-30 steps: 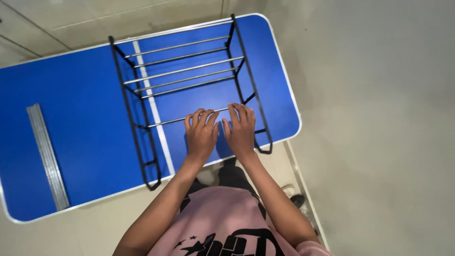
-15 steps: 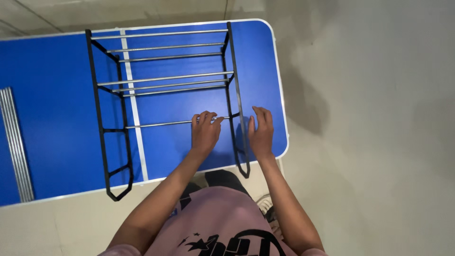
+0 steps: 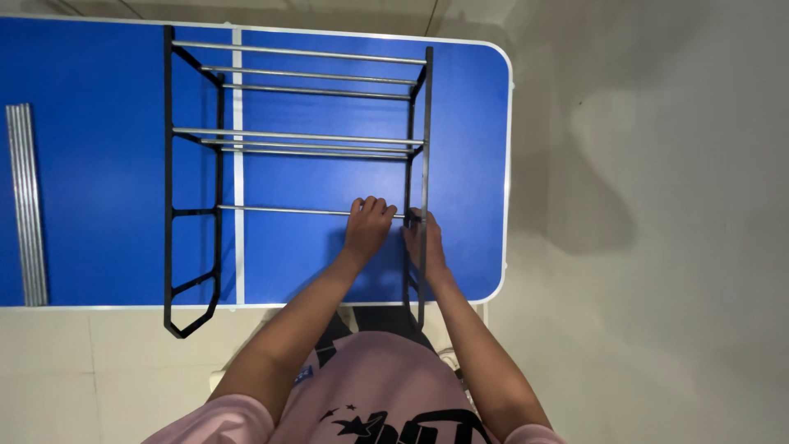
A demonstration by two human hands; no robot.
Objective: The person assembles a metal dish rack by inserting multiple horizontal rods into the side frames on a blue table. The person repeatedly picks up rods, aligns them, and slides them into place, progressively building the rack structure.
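The black rack frame point(image 3: 296, 164) with silver rods lies flat on the blue table point(image 3: 99, 189), its near feet past the table's front edge; your left hand point(image 3: 367, 228) curls closed over the nearest silver rod point(image 3: 279, 210); your right hand point(image 3: 422, 242) wraps the black right upright point(image 3: 426, 123) where that rod meets it; a bundle of spare rods point(image 3: 26, 201) lies well apart at the left.

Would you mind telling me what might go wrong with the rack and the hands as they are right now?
1. The black rack frame overhangs the near edge of the blue table, so it might tip or slide off.
2. The right hand sits at the joint where the silver bar meets the side frame; fingers might get pinched.
3. The left hand grips only that bar, which may pop loose.
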